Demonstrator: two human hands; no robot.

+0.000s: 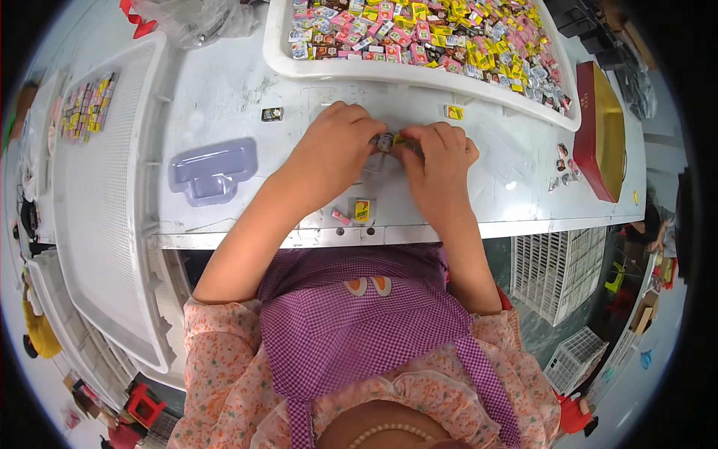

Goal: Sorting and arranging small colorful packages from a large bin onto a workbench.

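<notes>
Over the white table, my left hand (336, 150) is closed, its thumb and fingertips pinching a small dark patterned piece (385, 141). Close against it, my right hand (437, 157) pinches a small yellow piece (399, 140), mostly covered by the fingers. Both pieces look like miniature boxes, but fingers hide much of them. A bit of clear plastic (375, 162) shows just below the fingertips. Nearer to me lie a yellow miniature box (362, 210) and a smaller pink one (341, 216). Beyond the hands are a black miniature box (272, 114) and another yellow one (454, 112).
A white tray (336, 69) heaped with colourful miniature boxes stands at the back. On the left are a purplish plastic blister tray (213, 170) and a long white mesh tray (101, 224) holding rows of stacked pieces (88, 108). A red-and-gold box (600, 135) sits at right, near small wrapped pieces (566, 170).
</notes>
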